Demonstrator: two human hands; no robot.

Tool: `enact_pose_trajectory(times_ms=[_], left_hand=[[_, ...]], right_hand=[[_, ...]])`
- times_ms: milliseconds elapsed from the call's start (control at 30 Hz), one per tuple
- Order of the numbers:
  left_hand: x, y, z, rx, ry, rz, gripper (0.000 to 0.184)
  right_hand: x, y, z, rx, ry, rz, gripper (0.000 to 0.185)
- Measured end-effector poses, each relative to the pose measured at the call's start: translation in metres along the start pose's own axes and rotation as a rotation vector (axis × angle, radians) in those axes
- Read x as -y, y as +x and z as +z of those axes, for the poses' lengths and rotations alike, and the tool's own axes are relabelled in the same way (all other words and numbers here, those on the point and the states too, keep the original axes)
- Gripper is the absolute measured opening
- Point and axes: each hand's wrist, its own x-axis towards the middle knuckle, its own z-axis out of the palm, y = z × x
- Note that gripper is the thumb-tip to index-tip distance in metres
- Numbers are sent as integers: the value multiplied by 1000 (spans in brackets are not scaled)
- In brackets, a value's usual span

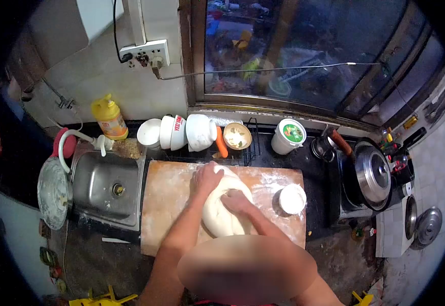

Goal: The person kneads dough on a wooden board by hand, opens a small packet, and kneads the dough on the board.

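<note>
A large pale lump of dough (217, 217) lies on a floured wooden board (169, 178). At the dough's upper left edge, my left hand (208, 178) rests with its fingers curled over the surface. My right hand (236, 200) presses into the middle of the dough, its fingers bent and partly sunk in a fold. To the right on the board stands a white tub of flour (292, 199). A blurred patch covers the area just below the dough, between my forearms.
A steel sink (92, 191) and a large metal bowl (53, 194) are at the left. Stacked bowls (198, 133), a yellow bottle (110, 120) and a white bucket (287, 137) line the back. A lidded pan (372, 173) sits on the stove at the right.
</note>
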Motion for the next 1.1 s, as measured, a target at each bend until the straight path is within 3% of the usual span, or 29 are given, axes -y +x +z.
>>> enact_pose_trajectory(times_ms=[100,133,167,233,333,433,467,567,633,700,800,900,1033,1100], left_hand=[[-11,-57,-3,-65,-18,76,41],[-8,-79,9,-136,30,180,41],[-21,-115,6,-154,-34,255,39],[-26,-172,21,-231,132,425,33],[-15,-238,49,-348,161,540,32],[-18,-280,58,-454,170,567,28],[-20,-288,58,-477,192,569,26],[-3,-284,59,-432,-53,520,21],[-10,-258,50,-642,106,361,20],[-6,-234,47,-645,263,355,36],[16,-232,80,-625,140,341,51],[22,-208,80,-695,160,340,48],[31,-135,69,-634,153,250,44],[29,-94,57,-649,143,223,42]], right_hand=[[-13,-42,-29,480,283,53,58],[-20,-62,-32,525,399,12,58],[-17,-74,-37,548,63,49,55],[18,-123,-67,582,-17,-174,50],[22,-147,-89,726,-180,-94,43],[3,-158,-87,340,91,-183,43],[1,-154,-81,244,26,-133,37],[-24,-135,1,-482,-338,-530,41],[-32,-140,20,-437,-395,-599,48],[-43,-138,34,-438,-397,-655,53],[-66,-130,41,-472,-368,-726,56],[-63,-101,38,-476,-417,-743,56],[-28,-36,21,-392,-396,-543,52],[-15,-1,14,-458,-408,-523,42]])
